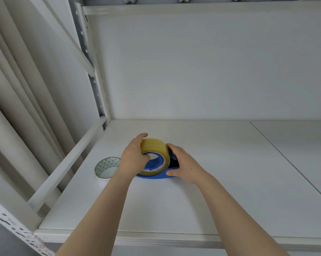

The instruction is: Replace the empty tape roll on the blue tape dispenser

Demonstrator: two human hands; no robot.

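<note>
Both hands are on the job at the middle of the white shelf. The left hand is wrapped round the near-left side of the yellowish clear tape roll, fingers curled over its top edge and thumb at the core, so it grips the roll firmly. That roll stands on edge over the blue hub of the blue tape dispenser, which lies on the shelf surface. The right hand clamps the dispenser's right end, thumb pressed on the blue base, fingers over the dark part behind the roll. Just left of the left wrist sits the empty tape core, resting on the shelf, its inside printed with small green triangles. Any lettering on the roll's inner ring is too small to read.
</note>
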